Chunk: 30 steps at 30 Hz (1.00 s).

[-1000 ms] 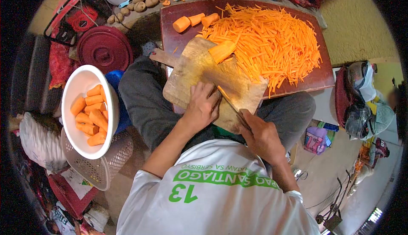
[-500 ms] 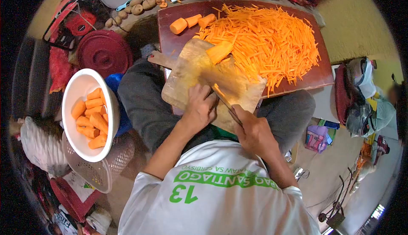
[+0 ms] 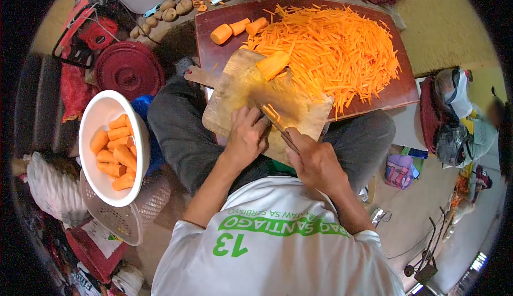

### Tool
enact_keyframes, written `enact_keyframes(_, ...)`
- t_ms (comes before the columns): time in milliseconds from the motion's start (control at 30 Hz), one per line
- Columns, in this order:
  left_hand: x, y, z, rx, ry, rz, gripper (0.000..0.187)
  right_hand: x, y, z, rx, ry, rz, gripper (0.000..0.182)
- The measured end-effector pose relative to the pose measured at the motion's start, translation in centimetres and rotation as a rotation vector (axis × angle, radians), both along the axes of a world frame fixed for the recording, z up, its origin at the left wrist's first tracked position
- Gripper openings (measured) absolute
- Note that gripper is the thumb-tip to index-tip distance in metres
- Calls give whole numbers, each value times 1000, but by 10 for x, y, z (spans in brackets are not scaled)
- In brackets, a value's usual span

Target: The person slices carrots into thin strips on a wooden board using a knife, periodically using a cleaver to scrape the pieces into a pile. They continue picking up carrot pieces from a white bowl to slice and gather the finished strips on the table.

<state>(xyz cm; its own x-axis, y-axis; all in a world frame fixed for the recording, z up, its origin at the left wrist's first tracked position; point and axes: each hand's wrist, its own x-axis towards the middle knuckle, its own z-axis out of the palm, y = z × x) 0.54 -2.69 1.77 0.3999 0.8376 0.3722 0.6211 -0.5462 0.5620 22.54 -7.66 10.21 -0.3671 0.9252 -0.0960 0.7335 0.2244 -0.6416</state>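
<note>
A wooden cutting board (image 3: 227,103) lies across my lap, tilted against the edge of a dark red table. My right hand (image 3: 319,162) is closed round the handle of a knife (image 3: 285,134), whose blade points up the board. Beside the blade, my left hand (image 3: 246,135) presses down with curled fingers; whatever is under them is hidden. A few cut carrot sticks (image 3: 271,111) lie just right of the blade. Flat carrot slices (image 3: 273,65) rest at the board's top edge, against a large heap of carrot sticks (image 3: 331,50).
Several peeled carrot pieces (image 3: 222,34) sit at the left of the red table (image 3: 211,55). A white basin (image 3: 85,151) of carrots stands on my left, over a perforated basket (image 3: 125,226). Beyond are a dark red lid (image 3: 128,68) and potatoes (image 3: 169,14).
Another thin carrot stick now lies right of the knife blade. The right hand and knife have shifted slightly. My left hand stays in nearly the same spot, with fingers still curled.
</note>
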Motion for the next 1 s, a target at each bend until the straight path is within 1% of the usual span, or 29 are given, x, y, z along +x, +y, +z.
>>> enact_keyframes(67, -3, 0, 0, 4, 8, 3, 40, 1, -2, 4, -7, -41, 18, 43)
enact_keyframes(167, -3, -2, -3, 20, -5, 11, 39, 4, -11, 14, 7, 27, -2, 38)
enact_keyframes(267, -3, 0, -6, 8, -28, 9, 39, 3, -10, -1, 36, 43, -12, 38)
enact_keyframes(367, -5, 1, -8, -6, -25, 5, 38, -3, -1, 2, -20, 29, 9, 36)
enact_keyframes(467, -8, 2, -5, 0, -26, -2, 38, -3, -5, 7, -14, 7, -6, 34)
enact_keyframes(567, -8, -2, -7, -28, -39, 6, 39, 0, -9, 6, 41, 106, 0, 29)
enact_keyframes(667, -7, 0, -6, -26, -42, 11, 39, -2, -5, -4, -23, 34, 11, 32)
enact_keyframes(767, -7, 1, -3, -12, -35, 10, 40, -8, -2, 6, -38, -25, -8, 35)
enact_keyframes(867, -6, -1, -2, 21, -41, 15, 40, -3, -11, 9, 22, 52, -1, 38)
enact_keyframes(1000, -4, -1, -7, 12, -22, 37, 37, -2, -7, 4, -24, 24, -2, 38)
